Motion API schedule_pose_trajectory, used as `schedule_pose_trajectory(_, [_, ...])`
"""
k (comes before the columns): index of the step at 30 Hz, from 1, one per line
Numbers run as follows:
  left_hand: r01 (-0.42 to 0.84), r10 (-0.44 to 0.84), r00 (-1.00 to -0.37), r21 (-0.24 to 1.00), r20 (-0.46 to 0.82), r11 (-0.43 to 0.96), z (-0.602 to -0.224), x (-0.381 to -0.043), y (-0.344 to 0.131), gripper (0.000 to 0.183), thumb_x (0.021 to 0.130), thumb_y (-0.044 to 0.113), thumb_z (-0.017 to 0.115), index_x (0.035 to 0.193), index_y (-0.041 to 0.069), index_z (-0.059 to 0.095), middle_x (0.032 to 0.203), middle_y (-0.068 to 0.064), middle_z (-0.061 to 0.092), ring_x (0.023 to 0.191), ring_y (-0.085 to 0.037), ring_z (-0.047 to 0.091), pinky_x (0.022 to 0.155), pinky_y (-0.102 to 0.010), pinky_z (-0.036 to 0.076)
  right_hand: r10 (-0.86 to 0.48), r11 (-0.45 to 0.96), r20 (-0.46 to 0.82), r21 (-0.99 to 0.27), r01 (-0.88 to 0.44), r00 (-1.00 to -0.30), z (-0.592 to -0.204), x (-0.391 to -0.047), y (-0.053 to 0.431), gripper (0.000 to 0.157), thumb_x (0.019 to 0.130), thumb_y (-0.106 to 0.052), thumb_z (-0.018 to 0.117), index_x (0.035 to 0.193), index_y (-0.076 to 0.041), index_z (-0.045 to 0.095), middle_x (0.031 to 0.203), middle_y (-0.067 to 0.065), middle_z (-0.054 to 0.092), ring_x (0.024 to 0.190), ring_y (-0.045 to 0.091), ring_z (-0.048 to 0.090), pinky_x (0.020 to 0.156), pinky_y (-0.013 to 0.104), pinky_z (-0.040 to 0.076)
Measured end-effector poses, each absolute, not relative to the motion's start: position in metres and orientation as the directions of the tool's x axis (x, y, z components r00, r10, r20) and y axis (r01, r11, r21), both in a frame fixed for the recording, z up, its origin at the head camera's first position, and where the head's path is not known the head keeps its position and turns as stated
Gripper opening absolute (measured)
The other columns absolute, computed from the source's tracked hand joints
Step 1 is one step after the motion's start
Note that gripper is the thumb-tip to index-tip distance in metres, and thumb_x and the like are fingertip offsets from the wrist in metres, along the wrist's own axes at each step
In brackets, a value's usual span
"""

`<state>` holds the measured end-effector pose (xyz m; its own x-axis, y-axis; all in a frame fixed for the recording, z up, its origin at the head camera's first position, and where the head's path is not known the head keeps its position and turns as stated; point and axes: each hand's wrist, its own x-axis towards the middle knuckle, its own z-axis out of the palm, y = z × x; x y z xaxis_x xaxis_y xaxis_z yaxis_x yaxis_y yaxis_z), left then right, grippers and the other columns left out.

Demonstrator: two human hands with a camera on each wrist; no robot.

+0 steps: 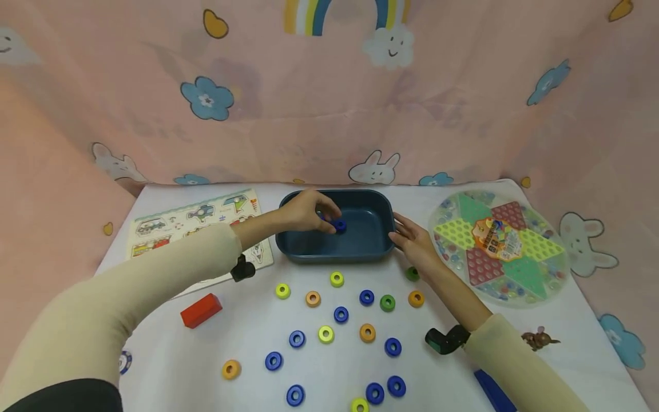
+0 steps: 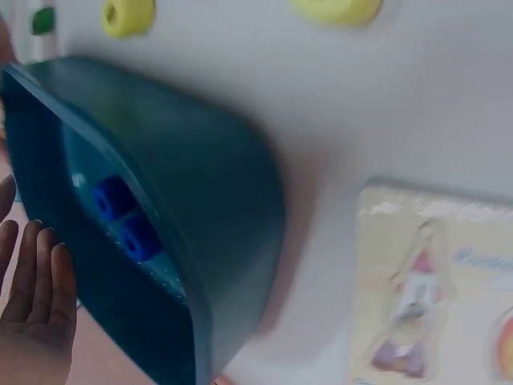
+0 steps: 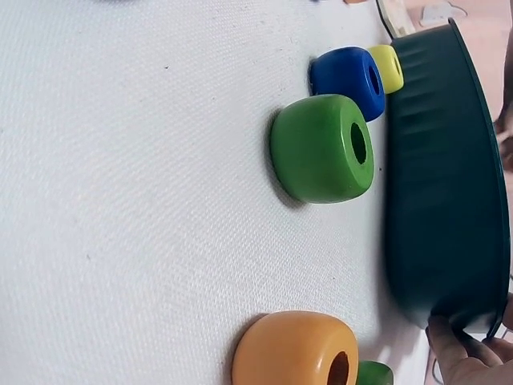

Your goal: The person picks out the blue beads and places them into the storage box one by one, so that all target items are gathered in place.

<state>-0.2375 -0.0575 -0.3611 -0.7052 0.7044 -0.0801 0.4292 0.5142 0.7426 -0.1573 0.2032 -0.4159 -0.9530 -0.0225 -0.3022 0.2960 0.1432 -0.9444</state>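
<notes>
A dark teal plastic tub point(image 1: 309, 246) stands at the back middle of the table. Inside it two blue beads point(image 2: 115, 198) lie side by side, in the left wrist view. My left hand point(image 1: 309, 212) is over the tub, just above the blue beads; its fingers look loosely extended, with nothing held, in the left wrist view point(image 2: 36, 293). At the tub's right end my right hand point(image 1: 414, 243) grips the corner, fingers against the outer wall and low edge, thumb by the rim. Part of one bead is hidden behind the left hand in the head view.
Loose beads in blue, yellow, orange and green point(image 1: 388, 302) are scattered before the tub. A picture puzzle board point(image 1: 180, 223) lies left, with a red block point(image 1: 201, 311) below it. Rightward are a round game board point(image 1: 499, 246), a small brown mouse figure point(image 1: 539, 339) and a blue block point(image 1: 493, 391).
</notes>
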Motion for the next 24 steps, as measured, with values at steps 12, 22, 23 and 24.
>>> schedule_pose_trajectory(12, [0.284, 0.618, -0.787, 0.892, 0.007, 0.351, -0.359, -0.146, -0.127, 0.029, 0.075, 0.013, 0.078, 0.102, 0.007, 0.069, 0.096, -0.002, 0.065, 0.087, -0.025, 0.060, 0.072, -0.032, 0.053, -0.011, 0.167, -0.303, -0.940, 0.297, -0.953, -0.420, -0.154, 0.204, 0.055, 0.097, -0.009, 0.047, 0.147, -0.016, 0.026, 0.147, 0.013, 0.029, 0.131, 0.024, 0.032, 0.101, 0.037, 0.036])
schedule_pose_trajectory(22, [0.213, 0.538, -0.842, 0.905, -0.022, 0.369, -0.392, -0.069, -0.156, 0.027, 0.076, 0.019, 0.078, 0.101, 0.014, 0.069, 0.099, -0.004, 0.065, 0.086, -0.021, 0.058, 0.075, -0.031, 0.051, -0.018, 0.166, -0.278, -0.948, 0.271, -0.960, -0.423, -0.155, 0.207, 0.055, 0.097, -0.012, 0.049, 0.147, -0.017, 0.027, 0.146, 0.013, 0.030, 0.131, 0.024, 0.033, 0.101, 0.037, 0.036])
schedule_pose_trajectory(23, [0.202, 0.524, -0.851, 0.901, -0.033, 0.385, -0.395, -0.061, -0.158, 0.028, 0.075, 0.021, 0.078, 0.101, 0.015, 0.069, 0.100, -0.002, 0.065, 0.086, -0.019, 0.058, 0.076, -0.031, 0.051, -0.026, 0.163, -0.276, -0.949, 0.269, -0.961, -0.422, -0.155, 0.207, 0.055, 0.097, -0.012, 0.048, 0.147, -0.016, 0.026, 0.146, 0.013, 0.029, 0.131, 0.024, 0.033, 0.101, 0.037, 0.036])
schedule_pose_trajectory(24, [0.199, 0.512, -0.858, 0.892, -0.041, 0.405, -0.399, -0.055, -0.161, 0.028, 0.074, 0.023, 0.079, 0.100, 0.017, 0.069, 0.100, 0.000, 0.066, 0.086, -0.018, 0.058, 0.077, -0.030, 0.050, -0.028, 0.160, -0.277, -0.950, 0.270, -0.960, -0.421, -0.156, 0.206, 0.055, 0.097, -0.012, 0.049, 0.147, -0.017, 0.026, 0.146, 0.013, 0.029, 0.131, 0.024, 0.033, 0.101, 0.037, 0.036])
